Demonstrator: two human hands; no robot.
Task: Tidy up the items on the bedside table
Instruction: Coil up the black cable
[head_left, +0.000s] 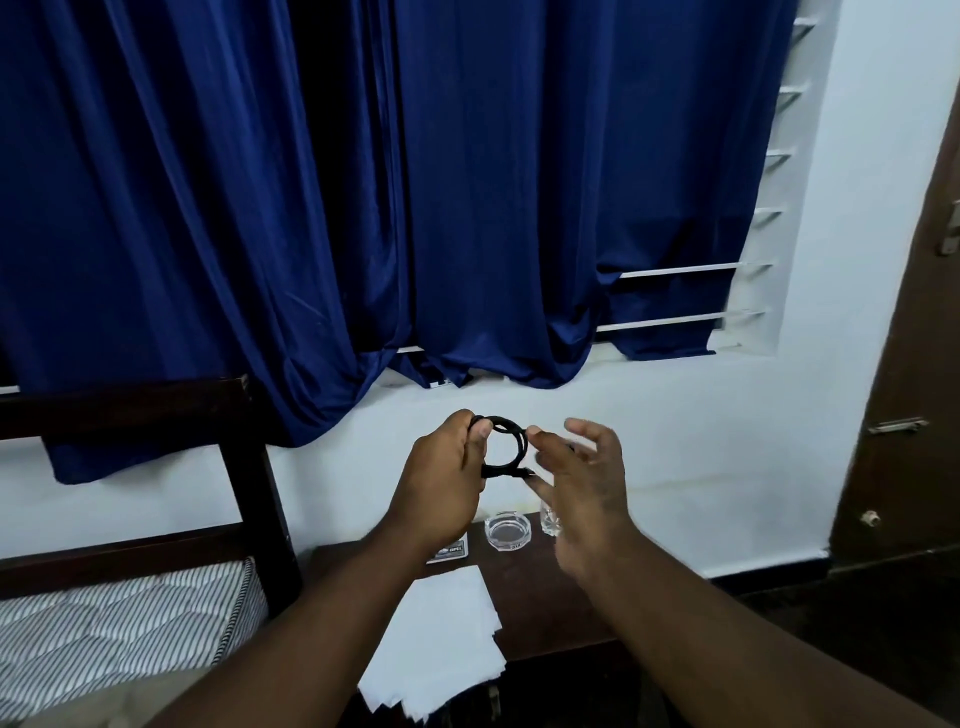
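Observation:
A black cable (511, 441) is coiled into a small loop and held up above the dark wooden bedside table (540, 597). My left hand (441, 478) pinches the coil's left side between thumb and fingers. My right hand (582, 483) touches the coil's right side with thumb and forefinger, its other fingers spread. On the table lie a stack of white papers (441, 634), a clear glass ashtray (508, 531), a small dark card (451, 550) and a clear glass (549, 522) partly hidden behind my right hand.
A bed with a striped mattress (119, 618) and dark wooden frame (249, 483) stands to the left. Blue curtains (363, 208) hang over the window on the white wall. A brown door (904, 395) is at the right.

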